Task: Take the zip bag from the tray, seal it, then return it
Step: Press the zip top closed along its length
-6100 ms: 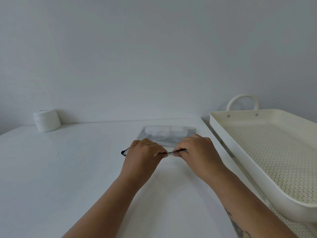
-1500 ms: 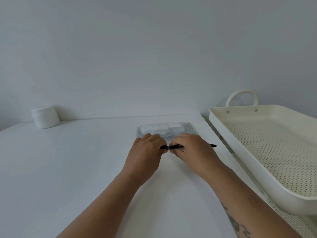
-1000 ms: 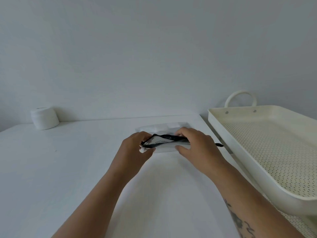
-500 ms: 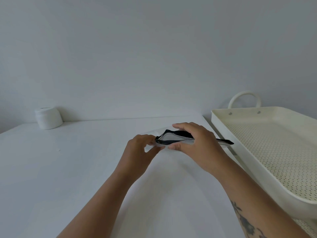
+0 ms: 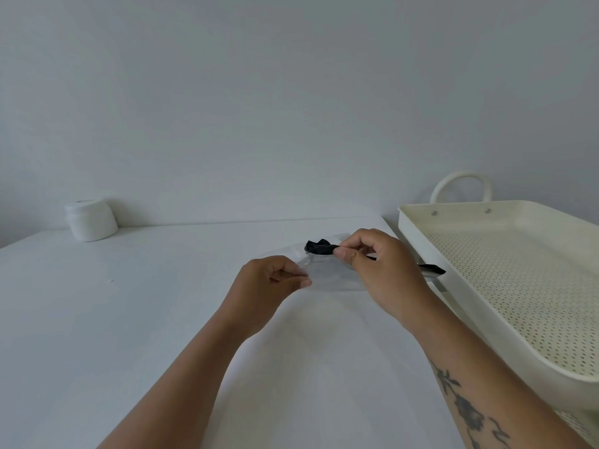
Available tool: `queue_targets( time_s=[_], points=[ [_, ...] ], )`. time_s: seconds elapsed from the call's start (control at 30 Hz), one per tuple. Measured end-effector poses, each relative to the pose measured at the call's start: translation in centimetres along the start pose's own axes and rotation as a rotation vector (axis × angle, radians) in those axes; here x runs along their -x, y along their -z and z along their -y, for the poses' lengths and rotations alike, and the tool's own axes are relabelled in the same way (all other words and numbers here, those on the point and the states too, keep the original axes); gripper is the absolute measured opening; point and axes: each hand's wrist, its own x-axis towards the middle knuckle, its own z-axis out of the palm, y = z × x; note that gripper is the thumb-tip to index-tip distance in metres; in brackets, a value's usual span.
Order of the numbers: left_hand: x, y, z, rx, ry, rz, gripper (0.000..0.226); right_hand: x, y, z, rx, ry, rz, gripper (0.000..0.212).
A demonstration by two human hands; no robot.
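The clear zip bag (image 5: 327, 272) with a black zipper strip hangs just above the white table, left of the tray. My right hand (image 5: 379, 270) pinches the black zipper edge near its left end, and the strip's other end sticks out past my wrist toward the tray. My left hand (image 5: 270, 280) pinches the bag's lower left corner between thumb and forefinger. The cream perforated tray (image 5: 421, 234) with a loop handle stands at the right and holds nothing that I can see. My right hand hides the middle of the bag.
A white round jar (image 5: 90, 220) stands at the back left of the white table (image 5: 129, 319), near the wall. The tray sits higher than the tabletop beyond the table's right edge, on a rack with a second perforated shelf (image 5: 580, 426) below.
The bag lay flat with both hands on its zipper. It has since been lifted and shifted right toward the tray, my right hand holding the zipper edge and my left now at the lower corner.
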Motion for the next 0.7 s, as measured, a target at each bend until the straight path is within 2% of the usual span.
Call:
queue_targets(
  time_s=[0.43,0.57,0.7],
  points=[
    [0.0,1.0,0.4,0.119,0.124,0.057,0.017,0.0,0.1,-0.2,-0.122,-0.071,0.006,0.010],
    [0.3,1.1,-0.3,0.037,0.040,-0.020,0.025,0.1,0.2,-0.2,-0.114,-0.070,0.081,0.008],
    [0.4,0.9,-1.1,0.112,0.008,-0.067,0.015,0.4,-0.3,0.0,-0.076,-0.047,0.132,0.010]
  ],
)
